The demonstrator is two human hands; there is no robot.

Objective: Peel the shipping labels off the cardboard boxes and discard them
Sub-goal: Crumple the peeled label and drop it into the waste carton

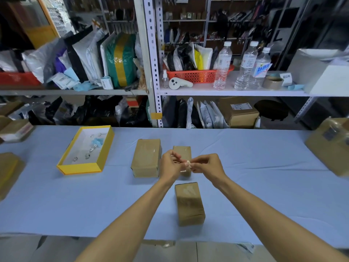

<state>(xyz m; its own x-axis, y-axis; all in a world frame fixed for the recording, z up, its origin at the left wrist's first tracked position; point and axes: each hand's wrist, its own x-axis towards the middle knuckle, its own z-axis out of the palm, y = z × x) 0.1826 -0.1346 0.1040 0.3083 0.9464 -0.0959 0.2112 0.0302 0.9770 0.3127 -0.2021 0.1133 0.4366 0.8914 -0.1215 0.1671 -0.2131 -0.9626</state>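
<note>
Three small cardboard boxes stand on the light blue table: a wider one (pixel 146 157) at centre, a narrow one (pixel 182 151) behind my hands, and a nearer one (pixel 189 203) toward the front edge. My left hand (pixel 170 165) and my right hand (pixel 207 164) meet above the narrow box. Both pinch a small crumpled whitish scrap of label (pixel 187 165) between their fingertips. The scrap is partly hidden by my fingers. A yellow-rimmed tray (pixel 85 169) at the left holds several small crumpled scraps.
Larger cardboard boxes sit at the table's far right (pixel 332 146) and left edges (pixel 9 171). Metal shelving behind the table (pixel 37 195) holds parcels, water bottles (pixel 222 65), a red basket (pixel 194 75) and a tape roll (pixel 272 82).
</note>
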